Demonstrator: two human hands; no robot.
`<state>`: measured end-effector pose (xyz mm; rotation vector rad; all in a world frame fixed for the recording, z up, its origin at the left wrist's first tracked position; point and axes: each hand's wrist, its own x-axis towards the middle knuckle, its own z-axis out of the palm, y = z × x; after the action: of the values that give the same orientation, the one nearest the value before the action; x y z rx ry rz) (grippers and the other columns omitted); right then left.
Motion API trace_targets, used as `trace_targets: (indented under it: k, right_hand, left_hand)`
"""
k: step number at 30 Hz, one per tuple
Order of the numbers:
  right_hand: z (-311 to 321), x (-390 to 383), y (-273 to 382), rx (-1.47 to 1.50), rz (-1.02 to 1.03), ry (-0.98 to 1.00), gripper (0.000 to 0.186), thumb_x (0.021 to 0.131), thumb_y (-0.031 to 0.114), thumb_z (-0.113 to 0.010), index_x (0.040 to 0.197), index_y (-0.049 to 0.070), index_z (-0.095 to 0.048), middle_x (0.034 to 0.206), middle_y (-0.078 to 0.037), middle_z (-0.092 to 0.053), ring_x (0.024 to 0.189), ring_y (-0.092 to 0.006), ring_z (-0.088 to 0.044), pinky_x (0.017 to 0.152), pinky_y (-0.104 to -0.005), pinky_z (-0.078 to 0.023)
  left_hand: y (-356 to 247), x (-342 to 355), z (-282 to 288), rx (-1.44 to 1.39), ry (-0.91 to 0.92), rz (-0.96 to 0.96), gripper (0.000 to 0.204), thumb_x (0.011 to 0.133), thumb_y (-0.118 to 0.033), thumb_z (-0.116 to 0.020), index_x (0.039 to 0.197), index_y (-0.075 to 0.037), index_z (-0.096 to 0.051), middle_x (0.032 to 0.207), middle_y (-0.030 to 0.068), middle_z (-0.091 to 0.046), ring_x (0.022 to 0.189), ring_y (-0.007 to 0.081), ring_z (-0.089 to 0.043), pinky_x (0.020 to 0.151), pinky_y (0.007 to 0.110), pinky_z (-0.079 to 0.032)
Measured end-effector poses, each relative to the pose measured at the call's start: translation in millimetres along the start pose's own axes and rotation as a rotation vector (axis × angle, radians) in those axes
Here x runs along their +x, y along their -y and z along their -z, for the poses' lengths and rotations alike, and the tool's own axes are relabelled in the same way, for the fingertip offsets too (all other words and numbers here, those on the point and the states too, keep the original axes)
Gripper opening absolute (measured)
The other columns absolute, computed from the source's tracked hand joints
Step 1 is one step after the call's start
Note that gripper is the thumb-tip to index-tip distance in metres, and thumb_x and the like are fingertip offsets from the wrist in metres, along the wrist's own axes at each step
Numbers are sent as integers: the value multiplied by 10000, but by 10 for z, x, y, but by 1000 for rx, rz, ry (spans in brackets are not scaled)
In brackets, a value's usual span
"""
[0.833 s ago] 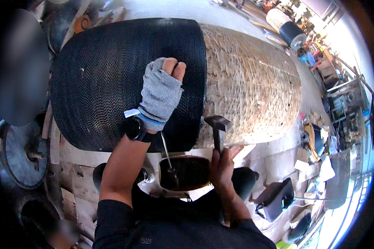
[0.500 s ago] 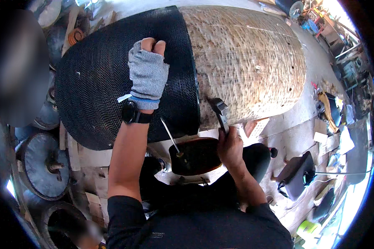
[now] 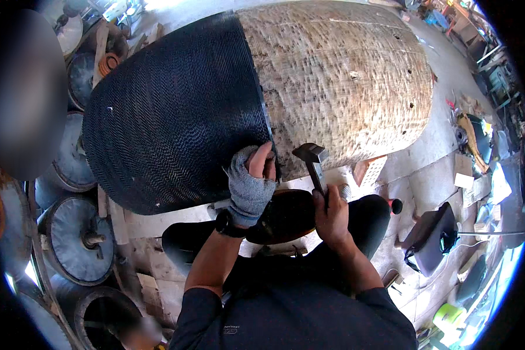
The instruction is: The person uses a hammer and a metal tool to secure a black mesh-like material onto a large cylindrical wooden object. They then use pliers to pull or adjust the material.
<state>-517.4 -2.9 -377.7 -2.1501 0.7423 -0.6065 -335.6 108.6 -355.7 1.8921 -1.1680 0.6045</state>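
Note:
A large barrel-shaped drum lies across in front of me. Its left part has a black ridged covering (image 3: 169, 116), its right part a pale, pitted wooden surface (image 3: 338, 81). My left hand (image 3: 252, 184), in a grey glove with bare fingertips, is at the near end of the covering's right edge. Its fingers are curled closed; what they hold, if anything, is hidden. My bare right hand (image 3: 333, 216) grips a hammer (image 3: 312, 154), its metal head beside the pale wood. Between my knees is a dark oval tray (image 3: 291, 217), partly covered by my left hand.
Several round drums stand at the left, one with a grey face and a central shaft (image 3: 79, 238). A wooden block (image 3: 370, 169) is under the drum's near right side. At the right are a dark bag (image 3: 430, 239), a green bucket (image 3: 449, 317) and scattered scraps.
My left hand has come down and right, from the top of the black covering to its near right edge. The hammer stays in my right hand, barely moved. The thin pale rod no longer shows.

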Motion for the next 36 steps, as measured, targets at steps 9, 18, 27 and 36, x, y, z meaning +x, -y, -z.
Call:
trace_targets:
  k: [9,18,27,36]
  right_hand:
    - [-36,-69,69,19,-41,47,229,959,197,-615,1094,25,-546,815,-258,-646,743,-470,-644,624,-503,-503]
    - [-25,-17,191,-32,114,26,214,950,111,-586,1119,-10,-534,745,-227,-610,656,-425,-627,586,-455,-489]
    - [12,-39,128,-30,156,13,228,940,118,-605,1119,2,-524,766,-223,-640,673,-425,-654,584,-478,-509]
    - [-52,-109,1,-31,28,5,209,947,179,-607,1090,38,-547,778,-262,-639,702,-487,-624,601,-535,-494]
  left_hand:
    - [-145,147,29,55,121,149,591,723,-22,-749,1275,-63,-542,935,112,-675,895,322,-622,815,433,-492]
    - [-209,194,-35,34,165,298,692,671,-61,-768,1308,-58,-496,967,93,-655,943,310,-603,877,443,-456]
    - [-69,3,-21,-150,136,263,629,743,-9,-745,1314,-41,-484,1002,109,-677,938,302,-638,847,418,-495]
    - [-54,50,30,37,108,119,439,779,-69,-740,1196,-53,-604,1032,131,-685,930,348,-640,833,445,-517]
